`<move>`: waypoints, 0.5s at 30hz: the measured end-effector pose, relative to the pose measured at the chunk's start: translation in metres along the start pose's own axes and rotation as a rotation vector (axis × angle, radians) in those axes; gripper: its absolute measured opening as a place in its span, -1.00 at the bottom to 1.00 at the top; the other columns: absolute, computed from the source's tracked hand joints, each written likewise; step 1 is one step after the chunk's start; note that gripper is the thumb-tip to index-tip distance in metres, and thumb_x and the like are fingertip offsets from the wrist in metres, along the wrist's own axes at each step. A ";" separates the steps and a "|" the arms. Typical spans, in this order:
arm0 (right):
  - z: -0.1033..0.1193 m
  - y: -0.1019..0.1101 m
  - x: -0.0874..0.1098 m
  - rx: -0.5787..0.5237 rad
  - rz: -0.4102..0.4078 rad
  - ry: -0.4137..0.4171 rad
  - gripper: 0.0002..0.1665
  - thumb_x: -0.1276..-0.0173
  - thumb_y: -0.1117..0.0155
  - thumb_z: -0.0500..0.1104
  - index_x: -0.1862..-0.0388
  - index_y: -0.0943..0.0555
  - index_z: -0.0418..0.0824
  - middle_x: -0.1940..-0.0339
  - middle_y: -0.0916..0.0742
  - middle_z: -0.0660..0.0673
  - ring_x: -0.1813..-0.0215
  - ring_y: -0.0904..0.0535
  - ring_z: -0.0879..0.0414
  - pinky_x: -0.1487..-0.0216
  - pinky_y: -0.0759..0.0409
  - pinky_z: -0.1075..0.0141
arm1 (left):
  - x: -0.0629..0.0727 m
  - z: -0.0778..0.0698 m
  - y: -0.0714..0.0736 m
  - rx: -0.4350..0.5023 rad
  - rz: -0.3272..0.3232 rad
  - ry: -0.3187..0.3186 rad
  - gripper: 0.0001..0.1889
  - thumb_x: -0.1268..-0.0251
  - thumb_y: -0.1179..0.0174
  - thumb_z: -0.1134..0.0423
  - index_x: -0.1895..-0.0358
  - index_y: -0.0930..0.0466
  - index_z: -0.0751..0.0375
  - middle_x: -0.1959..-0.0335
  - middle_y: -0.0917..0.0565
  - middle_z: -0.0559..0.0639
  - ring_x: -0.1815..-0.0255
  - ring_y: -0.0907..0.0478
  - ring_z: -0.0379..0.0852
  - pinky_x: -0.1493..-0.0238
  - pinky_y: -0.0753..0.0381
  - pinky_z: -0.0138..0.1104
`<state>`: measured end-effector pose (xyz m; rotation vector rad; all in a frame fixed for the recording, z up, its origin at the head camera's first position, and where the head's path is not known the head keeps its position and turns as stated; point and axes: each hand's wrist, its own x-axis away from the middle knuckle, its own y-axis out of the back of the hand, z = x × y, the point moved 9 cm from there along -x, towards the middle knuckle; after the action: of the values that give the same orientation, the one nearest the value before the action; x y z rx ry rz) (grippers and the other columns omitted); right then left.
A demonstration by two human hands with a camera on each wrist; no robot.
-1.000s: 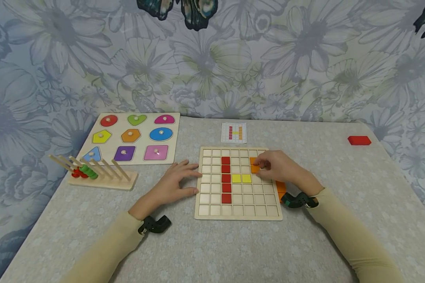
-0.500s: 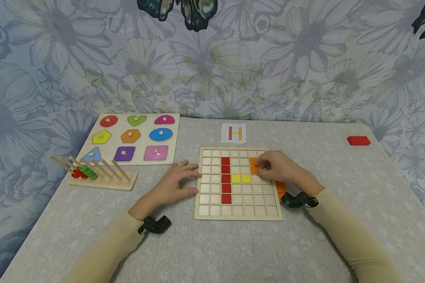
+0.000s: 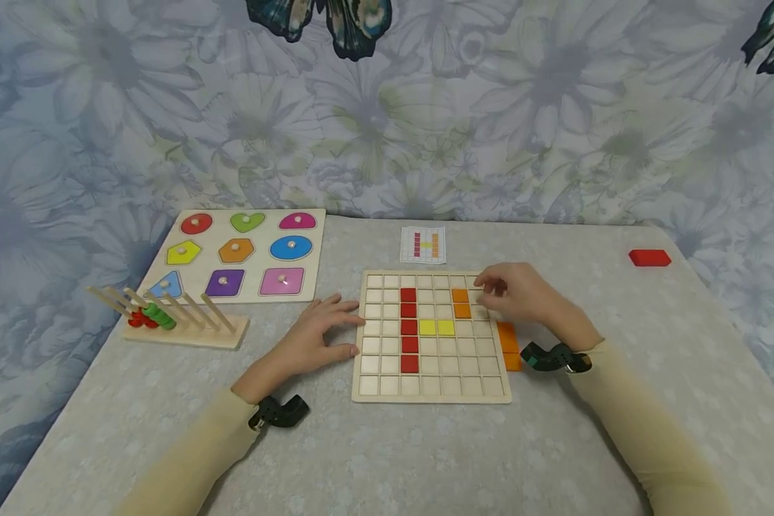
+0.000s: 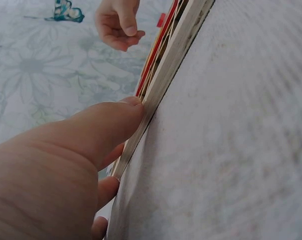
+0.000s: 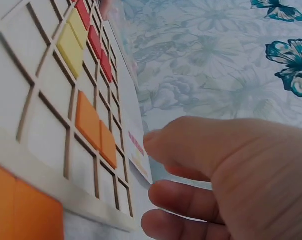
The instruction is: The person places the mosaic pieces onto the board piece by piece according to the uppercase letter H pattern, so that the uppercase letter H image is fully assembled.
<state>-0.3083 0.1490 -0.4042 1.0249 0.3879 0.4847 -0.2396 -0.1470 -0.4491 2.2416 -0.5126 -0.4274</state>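
Observation:
A wooden grid board (image 3: 430, 395) lies in the middle of the table. Several red tiles (image 3: 409, 327) fill a column of it, two yellow tiles (image 3: 437, 327) lie side by side to their right, and two orange tiles (image 3: 461, 303) sit farther right and higher up. My left hand (image 3: 309, 340) rests at the board's left edge, thumb and fingertips against the side in the left wrist view. Over the upper right corner hovers my right hand (image 3: 522, 294), fingers loosely bent and holding nothing. Loose orange tiles (image 5: 35, 212) lie just outside the board's right edge.
Behind the board lies a small pattern card (image 3: 423, 245). A shape puzzle (image 3: 251, 276) with knobbed pieces is at the back left, with a peg stand (image 3: 222, 335) of red and green beads before it. A red piece (image 3: 649, 258) lies far right.
My right hand has let go of the orange tile and moved up and right, uncovering both orange tiles on the board. The left hand stays at the left edge.

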 end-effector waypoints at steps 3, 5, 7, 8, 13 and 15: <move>-0.007 0.008 0.006 0.010 -0.026 0.003 -0.74 -0.30 -0.43 -0.23 0.06 -0.73 -0.30 0.33 -0.75 -0.11 0.35 -0.56 0.14 0.29 -0.58 0.30 | 0.000 0.001 -0.001 0.002 -0.004 0.005 -0.54 -0.17 -0.48 0.17 -0.16 -0.69 0.12 -0.45 -0.50 0.23 -0.60 -0.14 0.43 -0.54 0.08 0.41; -0.013 0.011 0.012 0.014 -0.027 -0.015 -0.74 -0.30 -0.43 -0.23 0.06 -0.73 -0.31 0.33 -0.75 -0.11 0.36 -0.56 0.14 0.32 -0.58 0.31 | 0.000 0.001 -0.001 0.003 -0.005 0.000 -0.54 -0.17 -0.48 0.17 -0.16 -0.69 0.12 -0.45 -0.50 0.24 -0.60 -0.15 0.44 -0.54 0.08 0.42; -0.020 0.012 0.019 0.018 -0.016 -0.039 -0.74 -0.30 -0.42 -0.23 0.07 -0.73 -0.31 0.33 -0.75 -0.11 0.37 -0.54 0.15 0.33 -0.57 0.32 | 0.000 0.001 -0.002 0.000 -0.003 -0.007 -0.54 -0.17 -0.47 0.17 -0.17 -0.68 0.12 -0.45 -0.49 0.24 -0.59 -0.15 0.45 -0.53 0.07 0.42; -0.024 0.012 0.022 0.018 -0.008 -0.049 -0.74 -0.30 -0.42 -0.23 0.06 -0.73 -0.31 0.33 -0.75 -0.11 0.37 -0.54 0.15 0.33 -0.58 0.32 | 0.000 0.000 -0.002 -0.002 -0.004 -0.011 -0.54 -0.17 -0.47 0.17 -0.17 -0.68 0.13 -0.45 -0.50 0.25 -0.59 -0.15 0.45 -0.53 0.07 0.42; -0.036 0.009 0.035 0.009 0.019 -0.066 -0.72 -0.30 -0.42 -0.22 0.04 -0.72 -0.30 0.33 -0.75 -0.08 0.35 -0.55 0.16 0.28 -0.60 0.30 | -0.001 0.000 -0.001 -0.021 -0.009 -0.016 -0.54 -0.16 -0.48 0.18 -0.16 -0.68 0.14 -0.44 -0.50 0.27 -0.58 -0.17 0.46 -0.52 0.05 0.42; -0.039 0.009 0.039 0.002 0.020 -0.070 -0.72 -0.29 -0.43 -0.22 0.04 -0.72 -0.30 0.34 -0.74 -0.07 0.35 -0.55 0.17 0.27 -0.60 0.30 | -0.002 -0.001 -0.002 -0.024 -0.007 -0.017 -0.53 -0.17 -0.48 0.18 -0.17 -0.67 0.14 -0.44 -0.50 0.27 -0.58 -0.17 0.45 -0.52 0.06 0.42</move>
<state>-0.2984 0.2020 -0.4181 1.0458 0.3164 0.4647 -0.2407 -0.1442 -0.4499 2.2195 -0.5062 -0.4546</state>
